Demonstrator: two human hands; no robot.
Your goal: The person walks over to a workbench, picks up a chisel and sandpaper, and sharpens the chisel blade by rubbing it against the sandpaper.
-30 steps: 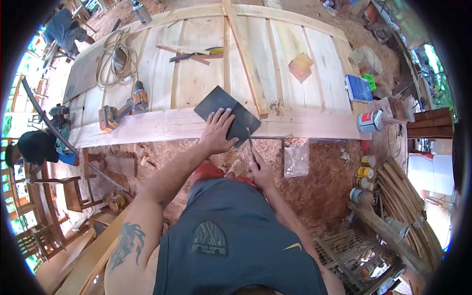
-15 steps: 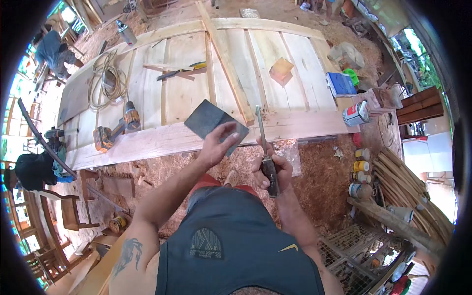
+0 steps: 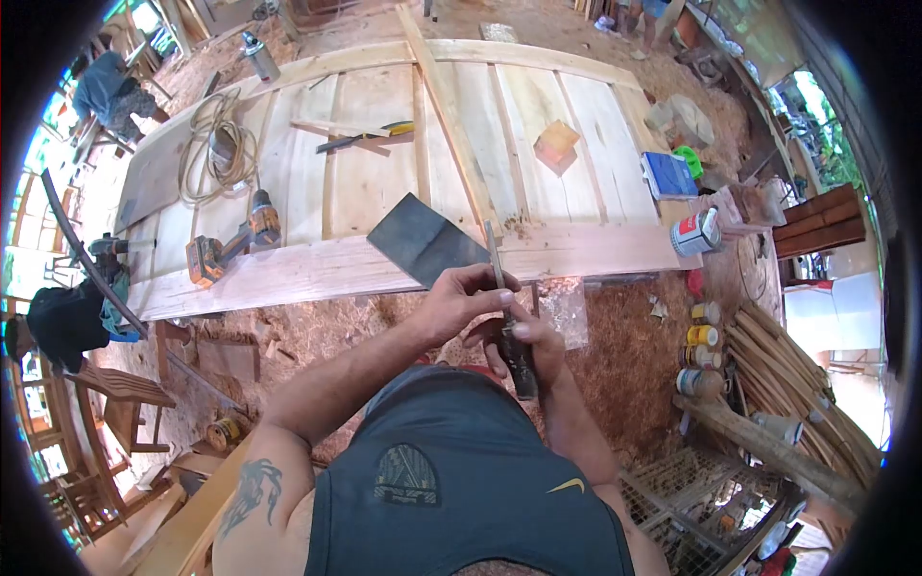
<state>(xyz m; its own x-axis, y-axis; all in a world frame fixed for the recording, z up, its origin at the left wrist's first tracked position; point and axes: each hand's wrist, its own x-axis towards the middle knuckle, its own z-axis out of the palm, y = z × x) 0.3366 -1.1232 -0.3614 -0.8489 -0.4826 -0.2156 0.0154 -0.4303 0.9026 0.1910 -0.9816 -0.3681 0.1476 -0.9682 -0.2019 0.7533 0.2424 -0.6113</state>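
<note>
In my right hand (image 3: 540, 346) is a chisel (image 3: 520, 370), gripped by its dark, worn handle with the narrow metal blade pointing away from me. My left hand (image 3: 461, 302) is closed at the blade, thumb and fingers pinched around its lower part. Just beyond the left hand, a dark flat rectangular sheet (image 3: 423, 238) lies on the bench's near edge, partly over the board. A long wooden strip (image 3: 449, 144) runs across the planks, its near end close to the chisel tip.
On the plank panel (image 3: 375, 202) lie a cordless drill (image 3: 233, 240), a coiled cord (image 3: 216, 158), a black-and-yellow tool (image 3: 365, 137) and an orange square (image 3: 556, 141). A can (image 3: 693, 232) and a blue box (image 3: 669, 176) stand right. Another person (image 3: 106, 96) is far left.
My left hand has moved right, off the dark sheet and onto the chisel blade. The right hand and chisel have shifted slightly toward me and left.
</note>
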